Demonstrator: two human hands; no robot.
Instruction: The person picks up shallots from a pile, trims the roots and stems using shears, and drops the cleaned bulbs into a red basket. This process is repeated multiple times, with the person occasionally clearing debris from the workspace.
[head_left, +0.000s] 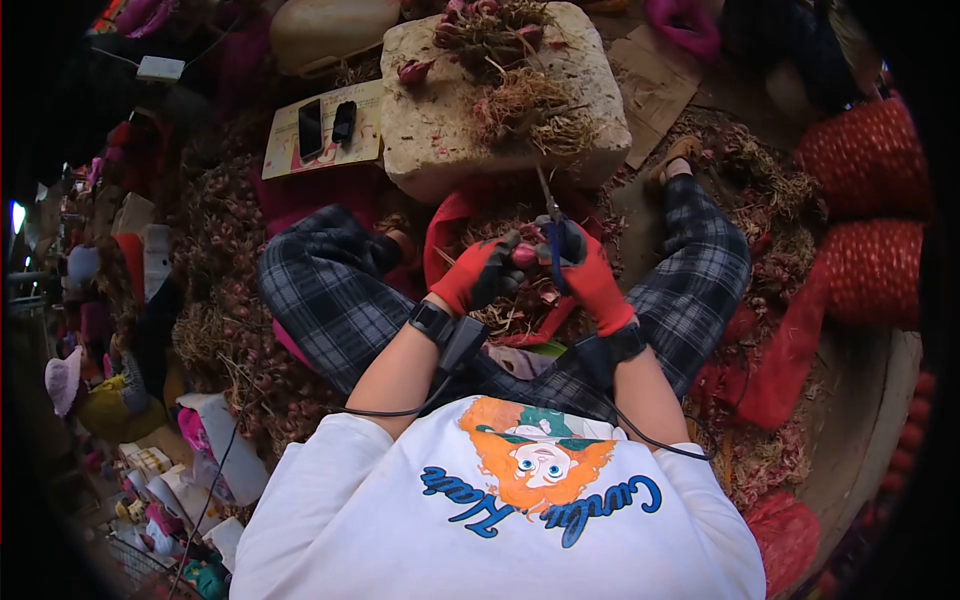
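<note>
My left hand (480,272), in a red and black glove, is closed at the left side of a red onion (524,256). Its fingertips meet the onion near the middle of the view. My right hand (585,270), gloved the same way, is wrapped round the blue handles of scissors (548,200), whose blades point up and away from me. The onion lies between the two hands, beside the handles. Below them is a red basin (437,245) with onions and dry stalks. Beyond it, a pale block (420,130) bears a bunch of onions (480,35) and dry roots (520,105).
A phone (310,129) and a small black device (344,122) lie on a board (283,150) left of the block. Piled onions (240,300) cover the ground at left. Red net sacks (870,160) stand at right. Another person's dark clothing (790,50) shows at upper right.
</note>
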